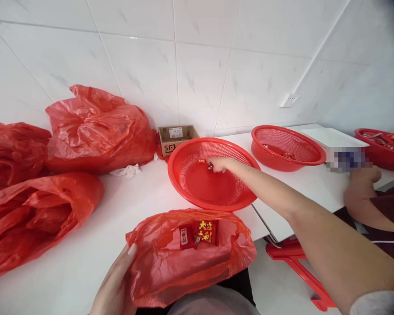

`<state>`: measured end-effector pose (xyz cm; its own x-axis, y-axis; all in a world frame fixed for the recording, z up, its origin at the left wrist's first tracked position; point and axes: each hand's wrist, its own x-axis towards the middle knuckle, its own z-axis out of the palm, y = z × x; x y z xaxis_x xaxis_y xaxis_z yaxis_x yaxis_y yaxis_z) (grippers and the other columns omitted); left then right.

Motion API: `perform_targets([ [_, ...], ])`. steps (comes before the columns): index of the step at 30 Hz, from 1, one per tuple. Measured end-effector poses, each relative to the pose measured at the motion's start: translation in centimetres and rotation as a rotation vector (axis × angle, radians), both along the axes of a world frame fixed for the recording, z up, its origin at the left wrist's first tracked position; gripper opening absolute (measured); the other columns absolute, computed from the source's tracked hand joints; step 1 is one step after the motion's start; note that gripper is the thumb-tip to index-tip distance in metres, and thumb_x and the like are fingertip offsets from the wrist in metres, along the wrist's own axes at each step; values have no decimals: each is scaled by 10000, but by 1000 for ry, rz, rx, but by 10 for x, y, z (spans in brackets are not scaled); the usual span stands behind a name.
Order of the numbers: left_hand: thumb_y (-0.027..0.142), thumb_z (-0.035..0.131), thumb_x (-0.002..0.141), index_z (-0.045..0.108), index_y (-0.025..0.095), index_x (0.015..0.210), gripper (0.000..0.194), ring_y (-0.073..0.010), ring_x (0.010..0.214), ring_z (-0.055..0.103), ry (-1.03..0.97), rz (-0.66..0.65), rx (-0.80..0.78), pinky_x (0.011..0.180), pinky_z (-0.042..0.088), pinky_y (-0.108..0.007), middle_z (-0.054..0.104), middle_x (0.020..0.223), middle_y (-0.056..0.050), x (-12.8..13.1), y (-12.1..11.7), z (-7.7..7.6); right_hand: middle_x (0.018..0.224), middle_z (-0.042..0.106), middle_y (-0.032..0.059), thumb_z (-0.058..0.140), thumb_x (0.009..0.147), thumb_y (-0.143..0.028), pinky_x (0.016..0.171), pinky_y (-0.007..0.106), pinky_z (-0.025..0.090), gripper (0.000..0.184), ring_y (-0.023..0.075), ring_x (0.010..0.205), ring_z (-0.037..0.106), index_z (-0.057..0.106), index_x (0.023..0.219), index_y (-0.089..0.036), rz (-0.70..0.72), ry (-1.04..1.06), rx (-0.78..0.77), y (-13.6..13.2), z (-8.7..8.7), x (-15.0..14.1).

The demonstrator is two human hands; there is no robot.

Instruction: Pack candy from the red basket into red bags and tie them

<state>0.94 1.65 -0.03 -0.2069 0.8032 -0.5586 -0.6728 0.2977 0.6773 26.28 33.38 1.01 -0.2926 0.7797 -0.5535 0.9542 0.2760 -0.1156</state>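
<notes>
My left hand [116,280] grips the left edge of a red plastic bag [180,280] at the table's front edge. Through the bag's wide mouth, red packets with gold lettering [206,232] show inside. My right hand [219,164] reaches into a red mesh-sided basket [213,204], its fingers closed on a small shiny wrapped piece [210,166]. Another small red wrapped piece [201,161] is beside the fingertips. Much of the basket's right side is hidden behind my forearm.
Full red plastic bags [101,135] crowd the left, with a crumpled white tissue [127,171] nearby. Behind the basket stands a cardboard box [169,146]. Rightward are a second red basket [285,162], a white tray [335,137], a co-worker's hand [366,174] and a red stool [302,271].
</notes>
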Motion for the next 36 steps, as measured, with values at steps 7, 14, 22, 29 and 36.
perform_targets([
  [7,332,796,714,670,219,1219,532,-319,1074,681,-22,-14,54,888,582,-354,757,1094,-70,0,6,6,1066,634,90,686,822,-167,646,284,537,270,162,775,640,607,1080,-149,-28,110,-97,-11,8,3],
  [14,408,753,743,689,322,1189,459,-322,1194,611,50,-36,130,886,587,-350,718,1203,-37,-9,-6,12,973,639,25,595,828,-166,689,248,507,212,111,770,611,549,1029,-216,128,807,-194,-114,70,-1],
  [22,308,802,703,688,288,1194,504,-303,1158,630,112,-63,104,910,563,-327,726,1164,-56,5,-3,19,1121,584,23,494,745,-21,708,240,435,283,148,919,595,556,924,-232,123,699,-111,-258,8,-19],
  [29,294,833,670,702,261,1162,509,-274,1033,689,111,-86,136,875,570,-319,752,1051,-63,13,-3,18,914,619,-33,512,714,-13,719,205,438,282,110,817,586,540,894,-228,119,886,-255,-254,-10,-14],
  [36,286,808,706,687,279,1176,485,-232,1016,694,124,-84,145,829,572,-246,735,1117,-47,9,-5,17,980,595,-12,568,872,-205,784,253,464,103,127,870,583,551,970,-231,-177,1027,-96,-236,-18,1],
])
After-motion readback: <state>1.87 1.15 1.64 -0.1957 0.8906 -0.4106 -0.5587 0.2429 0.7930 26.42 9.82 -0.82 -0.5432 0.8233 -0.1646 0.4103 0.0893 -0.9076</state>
